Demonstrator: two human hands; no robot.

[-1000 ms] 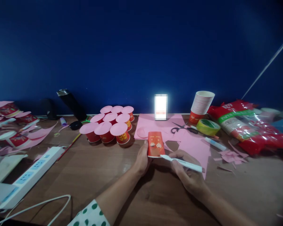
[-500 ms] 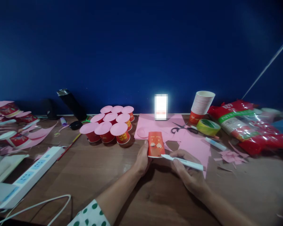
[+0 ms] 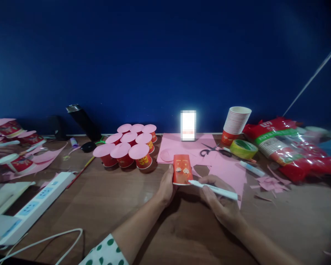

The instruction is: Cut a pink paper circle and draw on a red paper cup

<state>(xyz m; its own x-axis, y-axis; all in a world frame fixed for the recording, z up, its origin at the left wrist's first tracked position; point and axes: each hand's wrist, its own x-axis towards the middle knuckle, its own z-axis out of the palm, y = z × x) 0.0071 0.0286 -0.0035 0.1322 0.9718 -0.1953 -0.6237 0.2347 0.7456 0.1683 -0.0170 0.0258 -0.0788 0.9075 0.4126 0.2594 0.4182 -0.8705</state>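
**Holding a white pen to the rim of a red cup**

Gripping the white pen (image 3: 215, 189), the right hand's (image 3: 222, 202) fingers are closed around its barrel, and the tip touches the white rim of the red cup (image 3: 182, 169) at its near right edge. The left hand (image 3: 165, 187) steadies the cup from the left, thumb against its side; its other fingers are hidden behind the cup, so I cannot tell how far they wrap. The cup sits between the 2 hands at the middle of the wooden table (image 3: 99, 195), its wider rim toward the near side, on the near edge of the pink paper (image 3: 228, 173).

Compared with 1 second ago, the pen tip has crept slightly right and up along the rim, while the cup and both grips have barely shifted. The contact at the rim is holding, with only a small travel made.

Farther out, 9 red cups capped with pink discs (image 3: 129, 145) cluster to the far left. Scissors (image 3: 215, 150), a yellow-green tape roll (image 3: 243, 148) and a stack of cups (image 3: 235, 123) lie to the far right, beside a red bag (image 3: 287, 147). A bright phone screen (image 3: 188, 125) stands against the blue wall, and a white power strip (image 3: 30, 209) lies near left.
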